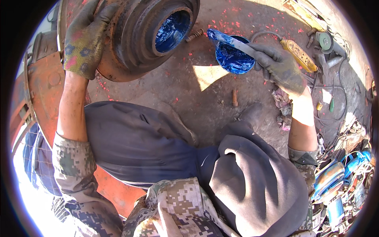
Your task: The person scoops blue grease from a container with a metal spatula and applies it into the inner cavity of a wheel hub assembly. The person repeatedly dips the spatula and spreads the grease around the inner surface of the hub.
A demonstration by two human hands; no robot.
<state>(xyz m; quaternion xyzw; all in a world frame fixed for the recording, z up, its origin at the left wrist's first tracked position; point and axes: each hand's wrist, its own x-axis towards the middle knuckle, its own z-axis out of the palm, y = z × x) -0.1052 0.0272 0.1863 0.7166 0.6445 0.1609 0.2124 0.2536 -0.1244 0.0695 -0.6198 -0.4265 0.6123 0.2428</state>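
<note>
My gloved left hand (84, 44) lies against a rusty steel wheel hub (130, 47), thumb apart from the fingers; some fingertips are cut off by the top edge. Blue grease (173, 31) coats the inside of the hub's round bore, which faces right. In my gloved right hand (276, 63) is a flat metal scraper (234, 43), its far end smeared with blue grease. The scraper passes above an open round tin (237, 66) that holds more of this grease. The tin stands on the floor, to the right of the hub.
A bolt (234, 97) stands before my feet; a threaded bolt (195, 35) lies beside the hub. To the right are a yellow power strip (298, 56), an angle grinder (327, 43), a hammer (324, 66), a green-handled screwdriver (332, 103), cables and heaped metal parts (330, 180).
</note>
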